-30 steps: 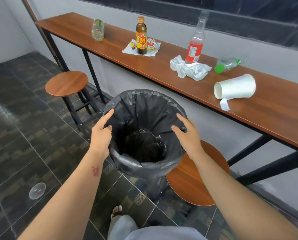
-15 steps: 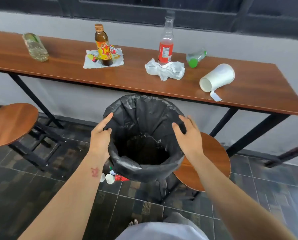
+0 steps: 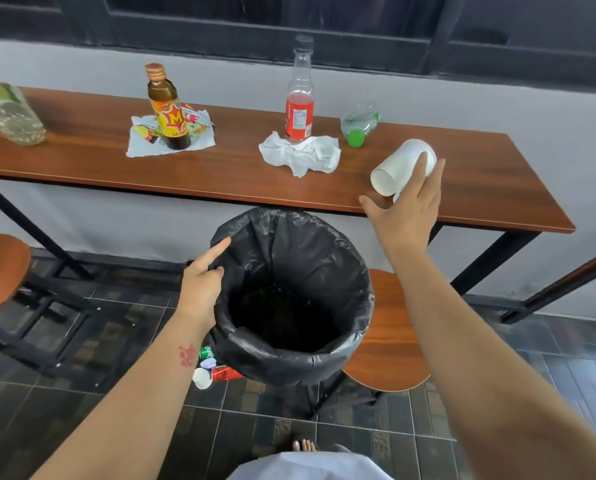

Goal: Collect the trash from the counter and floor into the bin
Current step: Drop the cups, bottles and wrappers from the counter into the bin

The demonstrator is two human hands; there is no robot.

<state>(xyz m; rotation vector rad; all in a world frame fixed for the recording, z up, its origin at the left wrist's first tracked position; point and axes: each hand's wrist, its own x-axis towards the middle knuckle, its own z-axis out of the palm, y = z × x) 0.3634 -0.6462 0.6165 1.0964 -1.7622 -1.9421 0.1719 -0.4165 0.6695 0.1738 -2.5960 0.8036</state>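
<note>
Evenly lit by soft, diffuse daylight, moderately bright, no harsh glare. Faint sheen on the counter (image 3: 462, 188) and on the folds of the bin liner (image 3: 289, 365); bin interior nearly black. Soft shadows only, under the counter and stools. Dark along the window (image 3: 289, 29) at the far top. Wide-angle bending at the edges: counter line curved, forearms stretched at the near corners. Slight motion blur on the right hand (image 3: 407, 209) and near-right arm; centre fairly sharp, fine detail smeared by compression.
</note>
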